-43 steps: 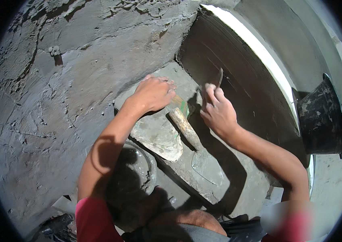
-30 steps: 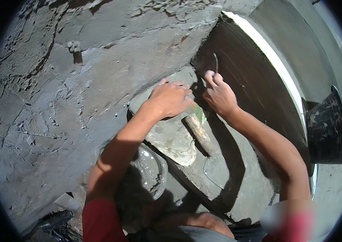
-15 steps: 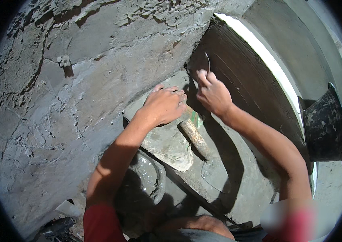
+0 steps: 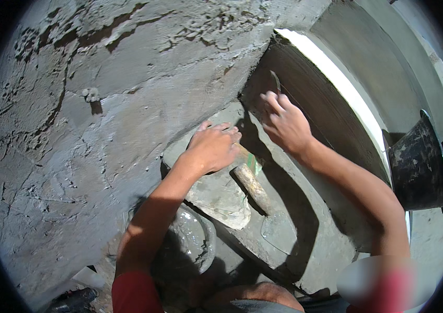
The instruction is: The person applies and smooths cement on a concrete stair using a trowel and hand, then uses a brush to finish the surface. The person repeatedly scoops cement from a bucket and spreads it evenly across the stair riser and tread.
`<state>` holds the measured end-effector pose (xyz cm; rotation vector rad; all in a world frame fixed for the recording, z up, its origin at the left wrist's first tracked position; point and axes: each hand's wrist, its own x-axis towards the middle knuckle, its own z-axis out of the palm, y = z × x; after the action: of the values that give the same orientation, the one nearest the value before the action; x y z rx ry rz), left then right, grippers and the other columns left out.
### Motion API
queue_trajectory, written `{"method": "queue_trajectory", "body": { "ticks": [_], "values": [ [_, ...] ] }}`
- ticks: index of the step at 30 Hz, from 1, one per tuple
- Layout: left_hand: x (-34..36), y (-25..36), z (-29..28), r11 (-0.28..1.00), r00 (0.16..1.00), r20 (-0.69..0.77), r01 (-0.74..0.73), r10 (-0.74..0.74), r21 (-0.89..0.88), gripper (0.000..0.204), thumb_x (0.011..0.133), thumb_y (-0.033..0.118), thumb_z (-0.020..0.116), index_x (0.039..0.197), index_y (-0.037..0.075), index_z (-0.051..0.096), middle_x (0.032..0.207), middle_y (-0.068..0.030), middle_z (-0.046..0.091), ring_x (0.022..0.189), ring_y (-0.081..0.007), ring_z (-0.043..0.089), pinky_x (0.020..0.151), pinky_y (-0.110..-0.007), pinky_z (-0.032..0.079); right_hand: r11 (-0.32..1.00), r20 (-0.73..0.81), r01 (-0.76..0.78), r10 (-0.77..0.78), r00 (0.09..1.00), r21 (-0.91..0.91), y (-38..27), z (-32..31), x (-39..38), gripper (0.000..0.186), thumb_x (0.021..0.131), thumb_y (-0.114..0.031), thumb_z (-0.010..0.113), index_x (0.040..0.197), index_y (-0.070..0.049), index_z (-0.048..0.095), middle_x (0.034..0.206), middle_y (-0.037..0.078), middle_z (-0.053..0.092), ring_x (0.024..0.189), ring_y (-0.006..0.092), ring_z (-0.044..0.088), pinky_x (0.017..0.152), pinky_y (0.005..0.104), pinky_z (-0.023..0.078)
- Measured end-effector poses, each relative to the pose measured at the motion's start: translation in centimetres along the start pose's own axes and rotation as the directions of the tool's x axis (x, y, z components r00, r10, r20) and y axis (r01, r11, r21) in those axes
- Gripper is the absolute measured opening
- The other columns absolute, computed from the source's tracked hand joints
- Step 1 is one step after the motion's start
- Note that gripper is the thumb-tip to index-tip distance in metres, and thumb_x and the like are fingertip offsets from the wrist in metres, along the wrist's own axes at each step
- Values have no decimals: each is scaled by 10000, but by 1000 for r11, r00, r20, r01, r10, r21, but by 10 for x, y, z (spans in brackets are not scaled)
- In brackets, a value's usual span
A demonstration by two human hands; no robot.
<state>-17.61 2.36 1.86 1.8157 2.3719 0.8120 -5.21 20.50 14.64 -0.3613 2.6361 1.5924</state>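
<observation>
Blade point(image 4: 276, 82): long axis up-left from right hand point(image 4: 285, 121).

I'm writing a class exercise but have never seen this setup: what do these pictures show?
No machine here: a person works bare-handed. The view comes from a fisheye camera on that person's head, looking down, so straight edges bend. The right hand grips a thin tool, seen nearly edge-on, its exact kind unclear. The left hand rests palm down, apparently on a cement-smeared sack atop the grey ledge. A trowel with a worn handle lies there too. A round tub of wet grey mix sits left of the ledge, a black bucket at far right.
</observation>
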Motion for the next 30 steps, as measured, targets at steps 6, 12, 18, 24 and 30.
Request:
{"method": "queue_trajectory", "body": {
  "ticks": [6,12,18,24,30],
  "values": [
    [7,1,-5,997,991,131,30,-39,68,463,1033,343,588,1379,84,754,1584,-86,639,1519,-279,528,1262,-577,355,997,69,33,-28,997,-64,5,-19,-6,453,960,-358,636,1236,-41,804,1525,131,664,1450,335,460,1197,464,377],
    [-1,-2,-1,999,999,30,-29,28,41,502,1030,339,595,1458,101,705,1578,-93,643,1525,-282,524,1265,-578,348,990,-121,-52,36,992,-130,24,17,-6,394,955,-435,638,1034,-133,878,1474,125,699,1491,291,435,1149,427,381],
    [3,4,-4,999,998,60,8,-10,43,482,1040,333,585,1440,94,710,1555,-118,654,1521,-295,527,1272,-578,338,995,-82,-29,22,996,-90,-13,-4,-38,340,974,-392,622,1026,-182,884,1377,100,735,1535,304,404,1170,457,364],
    [3,6,-15,997,989,145,26,-36,69,464,1039,328,580,1392,73,741,1530,-185,654,1522,-311,522,1273,-577,338,999,-144,-36,38,989,21,-25,22,45,308,958,-390,637,925,-212,886,1076,19,802,1395,303,498,1032,422,422],
    [-1,5,-5,999,996,88,15,-20,52,520,1035,299,562,1513,128,673,1632,-63,602,1553,-269,496,1273,-555,337,999,43,-35,34,998,16,-48,26,3,398,924,-339,657,1119,-61,866,1398,175,736,1351,306,520,987,400,453]
  ]
}}
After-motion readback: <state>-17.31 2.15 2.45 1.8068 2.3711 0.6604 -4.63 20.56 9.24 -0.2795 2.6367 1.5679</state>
